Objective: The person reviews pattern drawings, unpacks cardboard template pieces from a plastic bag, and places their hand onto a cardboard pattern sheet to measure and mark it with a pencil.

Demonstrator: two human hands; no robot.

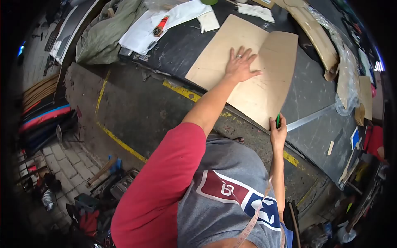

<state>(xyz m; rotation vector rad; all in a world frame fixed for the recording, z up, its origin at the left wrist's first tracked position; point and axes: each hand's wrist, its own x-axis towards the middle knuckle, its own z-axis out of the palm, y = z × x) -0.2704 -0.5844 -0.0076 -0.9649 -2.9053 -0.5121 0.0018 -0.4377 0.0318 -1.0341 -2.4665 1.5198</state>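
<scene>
A large sheet of brown cardboard (219,53) lies on the dark worktable, and its right part (281,53) bends upward along a crease. Pressed flat on it, fingers spread, is my left hand (242,65), with a ring on one finger. My right hand (279,129) is closed around a green pen (278,120) at the sheet's near corner. Just right of that hand, a long metal ruler (312,117) rests on the table. The pen's tip is hidden from me.
White papers (140,35) with a red-strapped watch (160,26) are at the far left, beside olive cloth (103,37). Curved cardboard strips (316,37) and clear plastic (345,99) line the right side. A tape measure (252,223) hangs over my shirt.
</scene>
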